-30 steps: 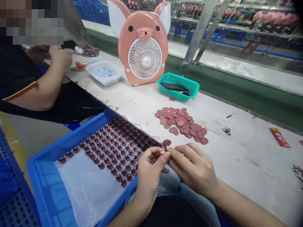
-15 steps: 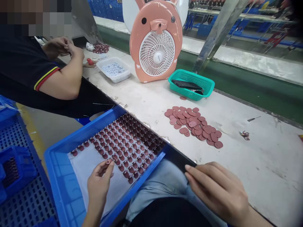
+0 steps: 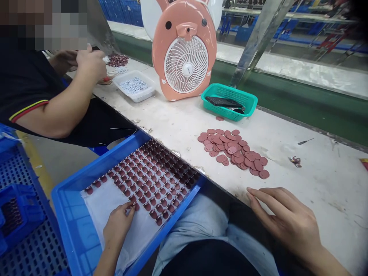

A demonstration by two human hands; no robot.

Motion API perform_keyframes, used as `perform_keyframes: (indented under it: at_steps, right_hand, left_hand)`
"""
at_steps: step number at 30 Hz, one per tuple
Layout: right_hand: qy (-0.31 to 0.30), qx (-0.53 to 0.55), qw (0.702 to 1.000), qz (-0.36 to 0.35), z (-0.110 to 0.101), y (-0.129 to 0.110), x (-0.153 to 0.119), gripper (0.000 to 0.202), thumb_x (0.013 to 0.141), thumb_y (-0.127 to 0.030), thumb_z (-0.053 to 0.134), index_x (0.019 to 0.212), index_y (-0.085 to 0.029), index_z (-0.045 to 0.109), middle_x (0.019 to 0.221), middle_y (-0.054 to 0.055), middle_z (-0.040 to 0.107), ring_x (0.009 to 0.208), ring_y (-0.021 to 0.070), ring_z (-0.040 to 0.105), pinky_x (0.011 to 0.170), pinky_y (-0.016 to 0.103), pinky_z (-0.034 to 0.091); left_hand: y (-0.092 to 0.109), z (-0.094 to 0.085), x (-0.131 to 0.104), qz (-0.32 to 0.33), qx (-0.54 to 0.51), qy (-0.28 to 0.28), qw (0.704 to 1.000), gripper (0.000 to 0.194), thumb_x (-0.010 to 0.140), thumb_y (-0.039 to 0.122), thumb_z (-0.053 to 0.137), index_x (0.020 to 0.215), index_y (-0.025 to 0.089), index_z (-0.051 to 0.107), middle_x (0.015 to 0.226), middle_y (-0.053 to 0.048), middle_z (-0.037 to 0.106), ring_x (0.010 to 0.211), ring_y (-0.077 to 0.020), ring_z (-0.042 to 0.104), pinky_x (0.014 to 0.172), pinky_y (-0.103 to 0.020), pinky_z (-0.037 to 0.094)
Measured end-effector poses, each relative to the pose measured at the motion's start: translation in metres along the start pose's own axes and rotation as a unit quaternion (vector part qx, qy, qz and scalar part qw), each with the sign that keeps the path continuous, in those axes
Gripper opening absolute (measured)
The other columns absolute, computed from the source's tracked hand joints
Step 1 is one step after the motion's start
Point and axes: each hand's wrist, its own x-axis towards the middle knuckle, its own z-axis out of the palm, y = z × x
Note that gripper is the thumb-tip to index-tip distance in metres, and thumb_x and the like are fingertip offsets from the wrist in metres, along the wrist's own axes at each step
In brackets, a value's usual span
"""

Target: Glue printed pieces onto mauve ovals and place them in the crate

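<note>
My left hand (image 3: 118, 221) is over the blue tray, its thumb and forefinger closed on a small dark red rounded piece (image 3: 136, 206). That piece is at the near end of a row, against the white sheet (image 3: 135, 234). Similar rounded pieces (image 3: 153, 201), with darker, partly shiny tops, lie in slanting rows on the sheet. My right hand (image 3: 287, 220) hovers at the table's front edge with fingers stretched forward and nothing visible in it. Beyond it lies a loose heap of flat reddish oval discs (image 3: 237, 151), some with small holes.
The blue tray (image 3: 73, 230) sits against the table (image 3: 172, 122), beside my lap. An orange animal-shaped fan (image 3: 186, 69), a green basket (image 3: 230, 111) holding a dark flat object, and a white basket (image 3: 135, 86) stand farther back. A co-worker's arm (image 3: 60, 111) is at left.
My left hand has lowered its piece onto the sheet beside the rows. My right hand has moved right and slightly up, over the table edge. The co-worker's near hand has shifted.
</note>
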Motion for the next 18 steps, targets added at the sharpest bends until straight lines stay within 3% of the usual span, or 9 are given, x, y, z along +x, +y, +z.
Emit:
perform_keyframes:
  at_steps: [7, 11, 14, 16, 18]
  right_hand:
    - [0.008, -0.05, 0.999, 0.013, -0.002, 0.014, -0.006, 0.009, 0.089, -0.013, 0.073, 0.097, -0.015, 0.07, 0.085, 0.005, 0.071, 0.072, 0.0154, 0.064, 0.067, 0.027, 0.048]
    - [0.012, -0.07, 0.996, 0.048, -0.004, 0.024, -0.01, 0.008, 0.089, -0.017, 0.073, 0.097, -0.019, 0.071, 0.087, 0.004, 0.072, 0.076, 0.017, 0.066, 0.068, 0.028, 0.049]
    - [0.023, -0.039, 0.979, 0.2, -0.003, 0.049, -0.009, 0.016, 0.088, -0.032, 0.073, 0.102, -0.023, 0.073, 0.091, 0.005, 0.071, 0.084, 0.0225, 0.067, 0.078, 0.035, 0.051]
    - [0.041, -0.013, 0.946, 0.32, 0.0, 0.079, -0.006, 0.043, 0.085, -0.046, 0.073, 0.121, -0.024, 0.068, 0.105, 0.009, 0.07, 0.096, 0.0288, 0.065, 0.086, 0.043, 0.051]
    - [0.057, -0.009, 0.921, 0.385, 0.005, 0.114, -0.002, 0.076, 0.082, -0.056, 0.071, 0.145, -0.02, 0.048, 0.129, 0.017, 0.061, 0.115, 0.0348, 0.059, 0.088, 0.048, 0.052]
  left_hand:
    - [-0.005, 0.01, 0.006, 0.001, 0.036, -0.001, 0.999, 0.047, 0.093, 0.045, 0.043, 0.118, 0.02, 0.074, 0.12, -0.013, 0.075, 0.114, -0.035, 0.065, 0.094, -0.044, 0.049]
    - [-0.006, 0.007, 0.007, 0.01, 0.026, 0.003, 1.0, 0.045, 0.092, 0.046, 0.045, 0.116, 0.02, 0.074, 0.116, -0.013, 0.076, 0.111, -0.0343, 0.066, 0.095, -0.043, 0.05]
    - [0.0, -0.002, 0.002, 0.005, 0.013, 0.025, 1.0, 0.049, 0.091, 0.051, 0.048, 0.117, 0.018, 0.072, 0.113, -0.015, 0.075, 0.101, -0.0336, 0.07, 0.091, -0.044, 0.053]
    - [0.017, -0.008, -0.003, 0.009, -0.001, 0.07, 0.998, 0.052, 0.091, 0.055, 0.047, 0.124, 0.02, 0.067, 0.116, -0.016, 0.073, 0.092, -0.0336, 0.071, 0.088, -0.048, 0.054]
    - [0.05, -0.014, -0.009, 0.08, -0.04, 0.172, 0.981, 0.047, 0.092, 0.053, 0.05, 0.127, 0.024, 0.065, 0.118, -0.014, 0.072, 0.092, -0.0327, 0.07, 0.093, -0.048, 0.051]
